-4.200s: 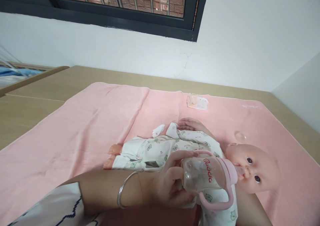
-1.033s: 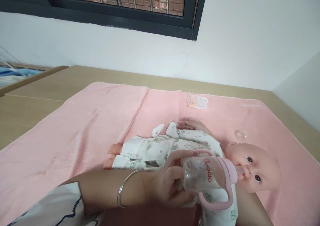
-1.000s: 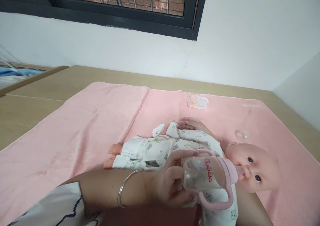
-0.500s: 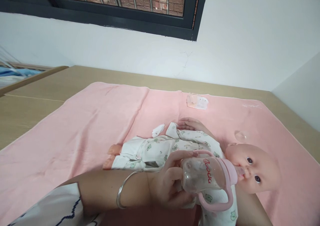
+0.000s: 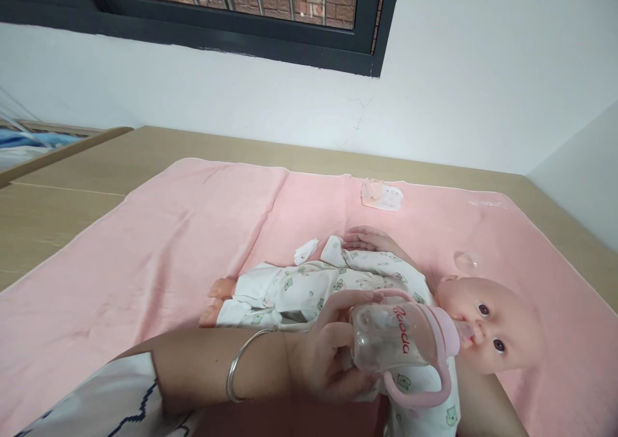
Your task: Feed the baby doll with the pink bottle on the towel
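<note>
A baby doll [image 5: 502,327] in a white printed suit lies across my lap, head to the right, feet to the left. My left hand [image 5: 328,360], with a silver bangle on the wrist, is closed round a clear feeding bottle [image 5: 396,344] with pink handles. The bottle's teat is at the doll's mouth. My right arm runs under the doll's head, and my right hand [image 5: 367,237] shows on the far side, fingers together and curled over the doll's side.
A pink blanket [image 5: 168,244] covers a wooden platform [image 5: 58,212]. On the blanket lie a small white and pink packet [image 5: 381,195], a clear round cap [image 5: 466,260] and a white scrap [image 5: 306,251]. A white wall and a dark-framed window [image 5: 241,6] stand behind.
</note>
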The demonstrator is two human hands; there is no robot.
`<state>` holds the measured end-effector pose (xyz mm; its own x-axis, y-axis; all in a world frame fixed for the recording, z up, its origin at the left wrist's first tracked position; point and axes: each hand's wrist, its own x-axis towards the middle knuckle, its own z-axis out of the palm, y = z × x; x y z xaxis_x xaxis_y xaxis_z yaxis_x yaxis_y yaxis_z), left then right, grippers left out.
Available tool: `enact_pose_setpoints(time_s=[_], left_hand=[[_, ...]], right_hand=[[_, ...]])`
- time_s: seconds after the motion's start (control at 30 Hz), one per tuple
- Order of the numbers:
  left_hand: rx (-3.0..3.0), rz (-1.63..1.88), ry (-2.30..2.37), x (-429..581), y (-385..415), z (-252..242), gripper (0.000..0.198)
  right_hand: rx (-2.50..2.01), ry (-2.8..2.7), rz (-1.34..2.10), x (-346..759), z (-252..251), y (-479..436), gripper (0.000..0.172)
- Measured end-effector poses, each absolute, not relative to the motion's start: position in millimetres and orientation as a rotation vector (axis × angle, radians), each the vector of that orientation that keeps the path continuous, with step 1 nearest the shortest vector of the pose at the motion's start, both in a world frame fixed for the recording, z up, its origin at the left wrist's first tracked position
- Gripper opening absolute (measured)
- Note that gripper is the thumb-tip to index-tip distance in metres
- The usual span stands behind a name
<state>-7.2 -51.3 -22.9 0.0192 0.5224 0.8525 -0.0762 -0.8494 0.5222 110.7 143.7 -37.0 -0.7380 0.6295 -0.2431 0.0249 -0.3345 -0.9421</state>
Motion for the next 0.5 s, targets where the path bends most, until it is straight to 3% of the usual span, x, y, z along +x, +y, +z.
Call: enact_pose_setpoints(time_s=[0.5], left_hand=[[1.879,1.877,0.449,-7.6,-51.6,-23.9,0.048]], right_hand=[[-0.711,-1.616,2.108,115.2,-47.5,148.3,0.033]])
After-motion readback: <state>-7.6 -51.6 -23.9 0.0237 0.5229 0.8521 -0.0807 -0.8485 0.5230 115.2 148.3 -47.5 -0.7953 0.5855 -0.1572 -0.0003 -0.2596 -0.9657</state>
